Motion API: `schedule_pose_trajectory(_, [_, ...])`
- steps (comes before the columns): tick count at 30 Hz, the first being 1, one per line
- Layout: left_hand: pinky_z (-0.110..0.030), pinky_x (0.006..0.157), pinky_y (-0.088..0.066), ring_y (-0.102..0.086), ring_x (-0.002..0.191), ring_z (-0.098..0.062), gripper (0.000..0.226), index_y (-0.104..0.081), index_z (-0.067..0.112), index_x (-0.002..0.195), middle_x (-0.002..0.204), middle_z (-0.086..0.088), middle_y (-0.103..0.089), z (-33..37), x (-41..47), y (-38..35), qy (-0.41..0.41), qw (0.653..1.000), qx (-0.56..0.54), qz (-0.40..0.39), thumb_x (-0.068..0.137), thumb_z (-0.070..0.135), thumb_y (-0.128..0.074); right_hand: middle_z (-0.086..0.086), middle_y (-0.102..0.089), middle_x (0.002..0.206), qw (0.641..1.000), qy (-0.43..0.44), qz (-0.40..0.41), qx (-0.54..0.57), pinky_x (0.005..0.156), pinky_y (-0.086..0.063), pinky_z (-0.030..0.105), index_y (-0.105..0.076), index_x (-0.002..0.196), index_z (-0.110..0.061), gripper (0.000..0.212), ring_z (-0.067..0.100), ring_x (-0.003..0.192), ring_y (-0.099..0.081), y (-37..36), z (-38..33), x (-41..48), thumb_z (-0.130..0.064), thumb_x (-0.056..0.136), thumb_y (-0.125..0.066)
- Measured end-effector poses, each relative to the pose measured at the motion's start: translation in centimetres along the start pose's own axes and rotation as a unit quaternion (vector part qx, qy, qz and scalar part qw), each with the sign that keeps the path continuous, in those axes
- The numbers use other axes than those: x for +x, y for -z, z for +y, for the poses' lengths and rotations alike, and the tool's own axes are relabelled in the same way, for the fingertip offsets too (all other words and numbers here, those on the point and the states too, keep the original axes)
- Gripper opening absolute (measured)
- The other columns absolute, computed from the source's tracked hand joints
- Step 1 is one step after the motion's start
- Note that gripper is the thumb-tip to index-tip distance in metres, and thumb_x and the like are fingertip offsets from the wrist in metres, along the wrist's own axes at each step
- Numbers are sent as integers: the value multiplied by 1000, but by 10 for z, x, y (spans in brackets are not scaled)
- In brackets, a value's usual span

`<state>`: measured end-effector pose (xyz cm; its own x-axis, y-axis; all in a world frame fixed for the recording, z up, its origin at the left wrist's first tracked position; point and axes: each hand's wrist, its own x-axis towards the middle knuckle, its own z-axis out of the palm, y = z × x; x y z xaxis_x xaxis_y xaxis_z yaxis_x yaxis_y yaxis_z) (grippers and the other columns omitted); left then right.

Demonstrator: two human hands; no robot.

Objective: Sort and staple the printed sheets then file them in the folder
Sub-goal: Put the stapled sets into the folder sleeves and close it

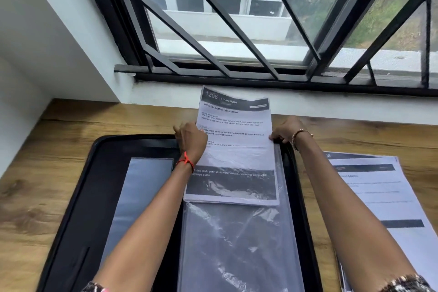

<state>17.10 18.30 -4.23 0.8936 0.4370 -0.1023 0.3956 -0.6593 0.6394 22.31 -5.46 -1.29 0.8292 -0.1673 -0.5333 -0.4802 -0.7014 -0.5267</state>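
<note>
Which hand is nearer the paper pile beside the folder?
Right. The right hand grips the sheet on the side facing the paper pile; the left hand grips its far side.

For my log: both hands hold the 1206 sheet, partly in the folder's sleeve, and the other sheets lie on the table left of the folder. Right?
Wrong side: in the head view the other sheets lie on the table right of the folder. The left hand and right hand do hold the 1206 sheet, partly in the sleeve.
</note>
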Motion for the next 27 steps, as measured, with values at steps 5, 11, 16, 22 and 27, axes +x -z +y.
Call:
schedule_pose_trajectory(5, [-40,115,8,11,144,-27,75,3,19,150,157,-6,14,14,-52,4,-171,974,137,-59,94,50,-37,6,-48,60,996,8,-50,79,41,-37,17,-56,69,-6,17,9,42,-43,0,-5,-1,-2,82,-65])
schedule_pose_trajectory(11, [-50,110,-1,-23,142,-23,69,-38,31,142,153,4,-23,1,-127,-47,-355,887,245,-167,93,63,-1,13,-66,88,985,38,75,148,64,-49,26,-68,100,5,24,19,72,-60,-18,-13,6,-8,80,-70])
schedule_pose_trajectory(16, [-55,108,-9,-26,141,-22,69,-35,27,143,153,1,-30,-2,-131,-66,-329,899,247,-152,93,64,-6,15,-68,103,982,55,107,144,80,-50,26,-68,101,6,25,17,86,-59,-22,-13,7,-3,77,-71])
schedule_pose_trajectory(22, [-57,108,-7,-21,143,-21,71,-30,28,146,154,2,-26,-1,-134,-74,-330,909,226,-120,91,66,-5,2,-52,63,994,60,26,86,64,-42,27,-69,74,-1,4,15,64,-49,-11,1,2,0,74,-73])
schedule_pose_trajectory(27, [-58,107,-8,-22,142,-24,73,-30,28,146,155,2,-25,0,-135,-75,-337,908,224,-112,90,67,-4,11,-58,63,997,-18,-65,43,65,-56,33,-61,70,2,11,20,60,-57,-3,-3,1,1,77,-69])
